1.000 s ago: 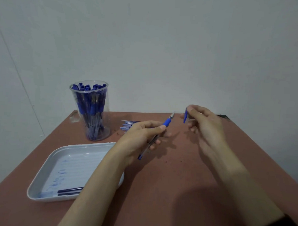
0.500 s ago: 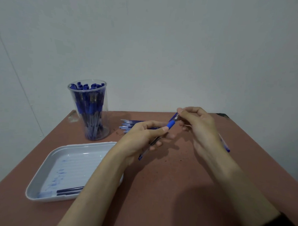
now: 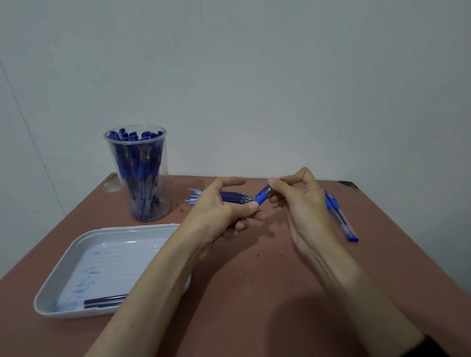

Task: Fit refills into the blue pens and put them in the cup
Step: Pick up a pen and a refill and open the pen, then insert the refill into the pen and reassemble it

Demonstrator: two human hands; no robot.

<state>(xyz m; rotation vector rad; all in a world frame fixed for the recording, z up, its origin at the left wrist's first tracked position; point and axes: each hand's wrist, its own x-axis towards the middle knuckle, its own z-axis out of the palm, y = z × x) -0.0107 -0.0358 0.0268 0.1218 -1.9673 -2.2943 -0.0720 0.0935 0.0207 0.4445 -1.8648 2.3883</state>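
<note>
Blue pen [image 3: 262, 198] pinched in left fingers [image 3: 252, 206], right fingers [image 3: 276, 183] no longer apart, pinching its perhaps-capped tip.

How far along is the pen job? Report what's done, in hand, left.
Done: the cup is packed with blue pens. In hand: the left hand grips one pen while the right hand pinches its tip end. Left: that pen is not yet in the cup; refills lie behind the hands, loose pens to the right, dark sticks in the tray.
</note>
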